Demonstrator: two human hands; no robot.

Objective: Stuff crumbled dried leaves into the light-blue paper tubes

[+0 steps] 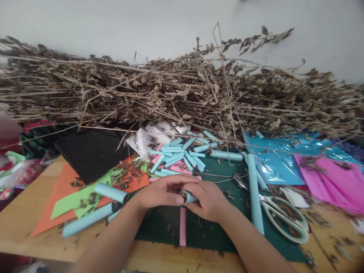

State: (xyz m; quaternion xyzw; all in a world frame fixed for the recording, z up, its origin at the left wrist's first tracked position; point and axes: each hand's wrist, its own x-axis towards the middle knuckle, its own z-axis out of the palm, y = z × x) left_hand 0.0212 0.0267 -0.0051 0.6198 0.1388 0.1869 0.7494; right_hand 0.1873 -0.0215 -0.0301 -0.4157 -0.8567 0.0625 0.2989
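My right hand (210,201) is closed around a short light-blue paper tube (190,197), whose open end faces left and shows dried leaves inside. My left hand (163,189) curls over the tube from the other side, its thumb at the leaf-filled end and its fingers reaching behind toward my right hand. Just below the hands, a pink paper tube (182,227) lies on the dark green mat (159,227). Behind them is a pile of small blue tubes (173,155), with pink ones among them.
Dried leafy stalks (159,87) stretch along the wall. Larger blue tubes (88,220) rest at left near orange paper (54,204), green strips (82,199) and a black sheet (99,151). At right lie a long blue tube (255,197), scissors (284,220), blue wrap (273,163) and pink sheets (332,182).
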